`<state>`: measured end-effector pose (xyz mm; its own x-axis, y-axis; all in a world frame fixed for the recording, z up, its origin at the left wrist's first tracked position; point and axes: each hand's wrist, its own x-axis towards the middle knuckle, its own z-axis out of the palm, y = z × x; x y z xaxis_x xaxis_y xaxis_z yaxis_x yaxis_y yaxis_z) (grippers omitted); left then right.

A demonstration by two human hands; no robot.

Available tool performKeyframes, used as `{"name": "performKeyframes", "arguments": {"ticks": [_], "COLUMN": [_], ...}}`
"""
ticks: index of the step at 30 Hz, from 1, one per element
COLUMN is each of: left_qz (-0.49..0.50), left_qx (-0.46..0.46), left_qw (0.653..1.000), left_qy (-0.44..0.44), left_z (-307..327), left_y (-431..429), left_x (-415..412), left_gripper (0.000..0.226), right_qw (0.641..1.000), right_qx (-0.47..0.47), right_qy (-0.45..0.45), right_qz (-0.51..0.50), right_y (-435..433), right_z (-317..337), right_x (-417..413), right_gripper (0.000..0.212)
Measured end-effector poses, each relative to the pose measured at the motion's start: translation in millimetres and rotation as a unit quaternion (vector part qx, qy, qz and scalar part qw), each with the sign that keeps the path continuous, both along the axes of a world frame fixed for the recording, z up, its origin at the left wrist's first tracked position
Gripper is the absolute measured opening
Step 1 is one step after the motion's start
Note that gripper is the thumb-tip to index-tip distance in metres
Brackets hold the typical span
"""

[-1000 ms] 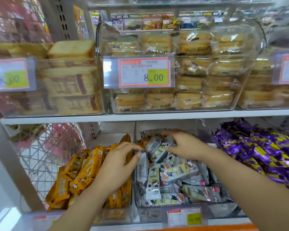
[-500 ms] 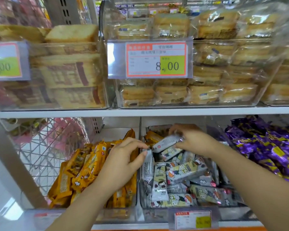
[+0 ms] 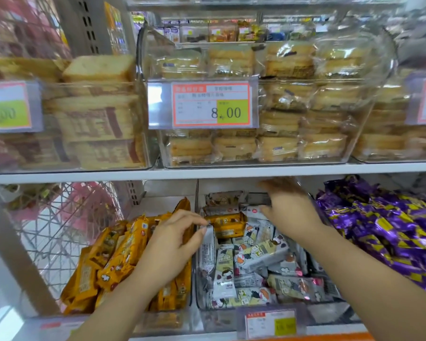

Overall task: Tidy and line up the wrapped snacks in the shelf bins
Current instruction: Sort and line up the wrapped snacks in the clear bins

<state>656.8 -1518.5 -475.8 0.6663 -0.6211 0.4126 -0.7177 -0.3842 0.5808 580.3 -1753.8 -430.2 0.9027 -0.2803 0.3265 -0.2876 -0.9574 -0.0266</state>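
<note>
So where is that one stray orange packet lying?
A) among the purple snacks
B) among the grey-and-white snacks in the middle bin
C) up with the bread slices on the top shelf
B: a lone orange packet lies towards the back of the middle bin, on the grey-and-white snacks, apart from the other orange ones in the bin to the left.

White shelving beside wire rack

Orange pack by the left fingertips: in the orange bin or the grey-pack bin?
Grey-pack bin: the orange pack lies on grey packs, right of the clear divider.
</note>
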Motion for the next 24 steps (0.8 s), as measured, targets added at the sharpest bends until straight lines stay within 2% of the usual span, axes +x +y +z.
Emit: {"name": "performKeyframes", "arguments": {"ticks": [2, 4, 9, 15, 24], "left_qz": [-0.003, -0.007, -0.029, -0.04, -0.041], "left_qx": [-0.006, -0.007, -0.003, -0.016, -0.031], "left_qw": [1.0, 1.0, 0.999, 0.998, 0.997], "left_qy": [0.006, 0.008, 0.039, 0.04, 0.052], "left_z": [1, 1, 4, 1, -2], "left_y": [0, 1, 6, 5, 4], "left_x": [-1, 0, 2, 8, 6], "left_gripper": [0.012, 0.01, 0.015, 0.02, 0.017], "right_qw": [0.984, 0.952, 0.939, 0.94, 0.929], "right_qx": [0.141, 0.219, 0.18, 0.189, 0.275], "right_qy": [0.084, 0.169, 0.266, 0.265, 0.227], "right_qz": [0.076, 0.132, 0.12, 0.098, 0.102], "right_y": [14, 21, 10, 1, -7], "right_z": [2, -6, -31, -45, -57], "right_x": [10, 25, 57, 78, 83], "right_gripper": [0.042, 0.046, 0.057, 0.065, 0.075]}}
